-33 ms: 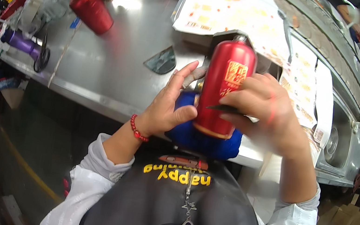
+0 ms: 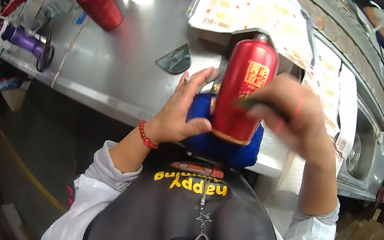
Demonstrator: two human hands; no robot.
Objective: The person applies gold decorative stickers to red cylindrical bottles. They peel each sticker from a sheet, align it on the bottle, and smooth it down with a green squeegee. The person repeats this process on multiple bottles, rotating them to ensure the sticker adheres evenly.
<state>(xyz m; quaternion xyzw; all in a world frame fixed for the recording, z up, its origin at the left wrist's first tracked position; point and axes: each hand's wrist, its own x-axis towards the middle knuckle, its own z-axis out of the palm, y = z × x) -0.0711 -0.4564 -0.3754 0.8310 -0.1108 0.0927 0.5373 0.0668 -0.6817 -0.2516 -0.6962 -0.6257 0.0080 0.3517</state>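
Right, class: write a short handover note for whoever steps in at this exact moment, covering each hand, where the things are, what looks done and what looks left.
Left hand: steadies the red bottle from the side, thumb on its lower part, over a blue cloth.
Right hand: blurred, on the bottle's right side; its grip is unclear.
Bottle: upright in front of the chest, above the edge of the steel counter.
Nearby: a second red bottle lying on the counter, and printed sheets behind.
Done: bottle picked up.
Left: cannot tell; the bottle is not yet set down.
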